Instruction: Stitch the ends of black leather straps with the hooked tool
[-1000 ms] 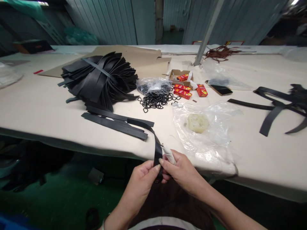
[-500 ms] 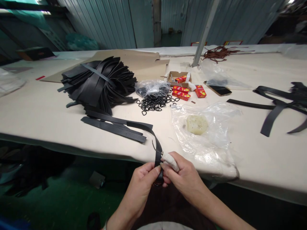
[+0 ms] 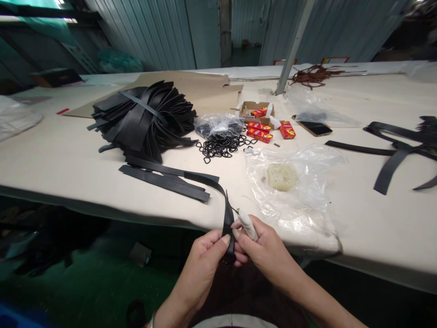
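Just off the table [image 3: 68, 150] edge, a black strap [image 3: 228, 221] is pinched between the left hand [image 3: 205, 259] and the right hand [image 3: 262, 248] — both clamped on its near end. Slippage could be caused by a loosened pinch. Its long axis runs away from the grip, up-left toward the strap pile [image 3: 146, 118].

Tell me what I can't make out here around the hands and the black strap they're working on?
- End of the black strap: head view, covered by the left hand and right hand.
- White-wrapped tool: its lower part sits inside the right hand; its fine tip is too thin to identify.
- Print on the red boxes: too small.
- Yellowish lump: blurred by its clear plastic bag.
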The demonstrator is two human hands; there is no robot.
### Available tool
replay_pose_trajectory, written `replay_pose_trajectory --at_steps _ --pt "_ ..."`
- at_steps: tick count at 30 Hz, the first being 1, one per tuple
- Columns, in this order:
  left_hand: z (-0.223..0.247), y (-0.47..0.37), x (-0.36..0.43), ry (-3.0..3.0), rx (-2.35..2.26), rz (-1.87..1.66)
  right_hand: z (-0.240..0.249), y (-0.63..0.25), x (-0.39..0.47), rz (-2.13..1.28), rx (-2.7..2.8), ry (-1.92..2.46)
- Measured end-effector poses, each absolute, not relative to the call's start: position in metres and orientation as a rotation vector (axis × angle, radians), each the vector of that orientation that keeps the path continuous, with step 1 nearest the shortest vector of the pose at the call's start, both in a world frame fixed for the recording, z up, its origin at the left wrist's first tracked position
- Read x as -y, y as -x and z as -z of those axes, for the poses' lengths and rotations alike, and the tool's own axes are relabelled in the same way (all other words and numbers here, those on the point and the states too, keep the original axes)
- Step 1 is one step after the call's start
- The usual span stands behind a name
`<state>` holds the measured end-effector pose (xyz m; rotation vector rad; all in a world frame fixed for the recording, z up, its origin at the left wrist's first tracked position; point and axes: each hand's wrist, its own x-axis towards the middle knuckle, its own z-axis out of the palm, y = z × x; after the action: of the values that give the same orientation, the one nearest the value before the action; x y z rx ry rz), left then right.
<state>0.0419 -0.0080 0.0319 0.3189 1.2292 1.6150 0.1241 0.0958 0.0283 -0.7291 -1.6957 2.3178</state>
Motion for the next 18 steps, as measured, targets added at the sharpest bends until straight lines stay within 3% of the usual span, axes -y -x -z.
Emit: replay_pose_trajectory --at_steps 5,13,15,18 --pt "-0.028 -0.042 0.010 -0.301 -1.286 -1.589 -0.029 -0.124 -0.097 -2.482 1.520 0.684" --pt "-0.025 -0.043 0.010 -0.392 -1.328 -1.605 -0.025 -0.126 -0.097 -2.244 1.778 0.718" --pt "-0.024 -0.043 0.008 -0.398 -1.343 -1.622 -0.023 -0.128 -0.098 -2.030 1.980 0.684" --pt "-0.022 -0.043 0.008 -0.386 -1.370 -1.640 -0.019 -0.134 -0.100 -1.232 2.343 0.359"
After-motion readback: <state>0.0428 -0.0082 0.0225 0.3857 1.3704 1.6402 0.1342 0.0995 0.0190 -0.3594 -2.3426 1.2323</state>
